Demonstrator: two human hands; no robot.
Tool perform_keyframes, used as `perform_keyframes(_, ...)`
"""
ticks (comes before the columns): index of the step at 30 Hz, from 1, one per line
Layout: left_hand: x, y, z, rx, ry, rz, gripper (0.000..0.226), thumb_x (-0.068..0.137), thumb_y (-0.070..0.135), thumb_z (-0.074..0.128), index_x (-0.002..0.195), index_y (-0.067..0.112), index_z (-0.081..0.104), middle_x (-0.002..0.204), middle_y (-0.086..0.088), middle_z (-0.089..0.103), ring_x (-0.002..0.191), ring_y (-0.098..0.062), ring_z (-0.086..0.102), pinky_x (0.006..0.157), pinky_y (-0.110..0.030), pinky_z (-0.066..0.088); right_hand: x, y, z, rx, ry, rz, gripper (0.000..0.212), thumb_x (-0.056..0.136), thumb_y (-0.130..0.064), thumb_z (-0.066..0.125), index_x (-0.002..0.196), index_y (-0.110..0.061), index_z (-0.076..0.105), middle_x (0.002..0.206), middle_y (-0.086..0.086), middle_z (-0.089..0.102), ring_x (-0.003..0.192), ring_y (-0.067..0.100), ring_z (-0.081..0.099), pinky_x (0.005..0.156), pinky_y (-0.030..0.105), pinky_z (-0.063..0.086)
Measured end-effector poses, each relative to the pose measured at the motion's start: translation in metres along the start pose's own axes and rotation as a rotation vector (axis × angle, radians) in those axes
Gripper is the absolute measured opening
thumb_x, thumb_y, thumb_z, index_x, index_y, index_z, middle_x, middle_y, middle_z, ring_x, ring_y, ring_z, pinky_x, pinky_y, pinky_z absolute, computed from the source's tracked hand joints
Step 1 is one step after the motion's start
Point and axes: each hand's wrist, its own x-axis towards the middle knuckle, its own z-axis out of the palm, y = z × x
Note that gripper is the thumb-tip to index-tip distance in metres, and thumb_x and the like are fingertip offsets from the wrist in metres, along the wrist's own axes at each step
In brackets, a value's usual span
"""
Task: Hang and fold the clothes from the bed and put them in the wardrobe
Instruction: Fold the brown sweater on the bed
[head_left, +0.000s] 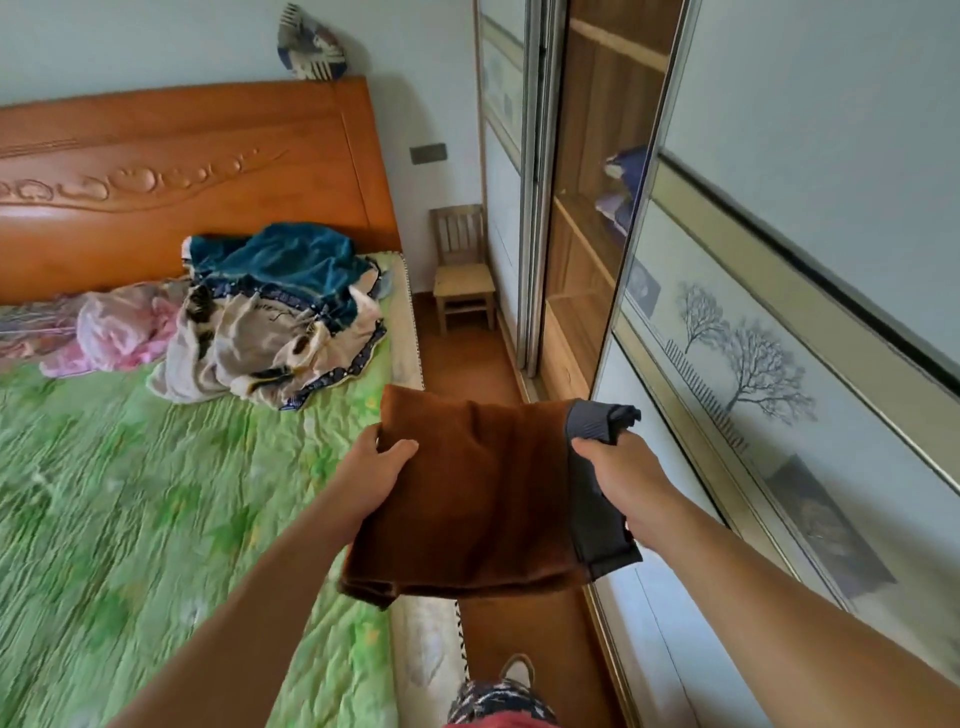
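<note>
Both arms outstretched: left hand (382, 470) grips the left edge of the folded brown garment (478, 499), thumb on top; right hand (623, 475) grips its grey ribbed band (595, 421). Garment held flat over the floor strip between bed (156, 467) and wardrobe (587, 249), long axis hand to hand, grey end toward the sliding door (753, 338)
</note>
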Motion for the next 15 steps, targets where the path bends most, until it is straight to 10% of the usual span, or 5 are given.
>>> perform_keyframes(15, 0.134, 0.104, -0.016, 0.126, -0.087, 0.139, 0.064, 0.095, 0.031, 0.059, 0.152, 0.038, 0.032, 0.105, 0.012, 0.064, 0.073, -0.013, 0.072, 0.056, -0.023, 0.058, 0.122, -0.094, 0.019, -0.150, 0.037, -0.114, 0.048, 0.100, -0.040, 0.053, 0.142, -0.018, 0.048, 0.128, 0.003, 0.058, 0.110, 0.024, 0.055, 0.086, 0.035, 0.040)
